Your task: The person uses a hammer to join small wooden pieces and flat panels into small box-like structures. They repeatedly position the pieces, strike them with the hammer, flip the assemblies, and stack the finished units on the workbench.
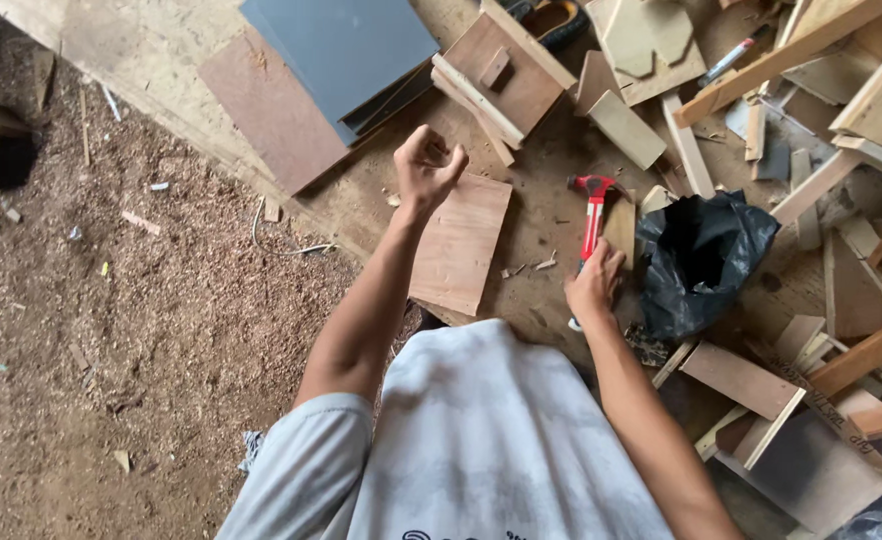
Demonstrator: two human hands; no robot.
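The right hand (595, 285) is wrapped around the red-handled claw hammer (593, 215), which lies on the wooden floor (546, 240) beside a black plastic bag (701, 262). The left hand (427, 168), fingers curled and empty, hangs raised above a square plywood panel (459, 243), seemingly ready to steady it

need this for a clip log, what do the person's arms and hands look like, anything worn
Both arms are bare from above the elbow down. The left hand and right hand wear no gloves, and no rings, watch or bands are visible. Short pale grey sleeves belong to a light T-shirt with a small dark print at its lower edge.
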